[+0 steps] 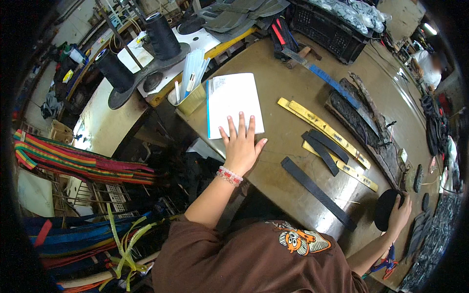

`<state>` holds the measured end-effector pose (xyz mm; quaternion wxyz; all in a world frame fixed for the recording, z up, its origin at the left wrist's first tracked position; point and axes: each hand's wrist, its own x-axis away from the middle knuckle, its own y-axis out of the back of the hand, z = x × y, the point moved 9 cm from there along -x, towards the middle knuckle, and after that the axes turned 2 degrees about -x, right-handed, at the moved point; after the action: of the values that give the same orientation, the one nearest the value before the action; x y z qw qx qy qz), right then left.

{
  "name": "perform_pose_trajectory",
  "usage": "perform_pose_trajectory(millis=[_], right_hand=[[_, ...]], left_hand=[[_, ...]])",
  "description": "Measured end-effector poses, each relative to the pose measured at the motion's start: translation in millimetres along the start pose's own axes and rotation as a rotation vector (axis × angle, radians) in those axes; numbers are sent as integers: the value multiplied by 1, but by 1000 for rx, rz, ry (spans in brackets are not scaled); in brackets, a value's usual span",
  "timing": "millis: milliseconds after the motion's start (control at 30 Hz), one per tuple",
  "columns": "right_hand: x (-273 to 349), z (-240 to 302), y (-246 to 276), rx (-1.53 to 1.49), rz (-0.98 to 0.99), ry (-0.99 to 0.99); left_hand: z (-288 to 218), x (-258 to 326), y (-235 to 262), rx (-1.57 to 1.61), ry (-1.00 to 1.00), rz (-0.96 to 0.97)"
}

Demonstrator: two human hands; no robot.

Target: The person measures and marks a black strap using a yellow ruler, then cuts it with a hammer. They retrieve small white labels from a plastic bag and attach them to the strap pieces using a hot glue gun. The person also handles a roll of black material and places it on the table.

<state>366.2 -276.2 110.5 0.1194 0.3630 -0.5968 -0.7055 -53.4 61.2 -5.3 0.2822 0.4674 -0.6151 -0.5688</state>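
Observation:
My left hand (240,145) lies with its fingers spread over the lower edge of a white paper booklet (238,93) with a blue spine, at the table's left edge. Far to the right, my right hand (401,215) grips the edge of a black disc-shaped object (386,209), perhaps a roll of strap; its far side is partly behind my fingers. Between the hands lie a long black strap (317,192), two shorter crossed black straps (321,150) and yellow measuring strips (327,133).
A blue-and-silver metal ruler (337,87) rests across a dark worn board (364,129). Behind stand a hammer (298,57) and a black crate (327,36). A holder (191,101) with clear tubes sits at the table's left corner, near black thread spools (162,36). Another person (430,68) is at far right.

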Motion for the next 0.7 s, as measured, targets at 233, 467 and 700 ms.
perform_pose_trajectory(millis=[233,467,700], right_hand=[[-3,8,1,5,19,2],[-2,13,2,51,56,-52],[-1,12,0,72,31,-27]], left_hand=[[0,1,1,19,-1,-24],[0,0,1,10,2,-17],[0,0,1,7,1,-22]])
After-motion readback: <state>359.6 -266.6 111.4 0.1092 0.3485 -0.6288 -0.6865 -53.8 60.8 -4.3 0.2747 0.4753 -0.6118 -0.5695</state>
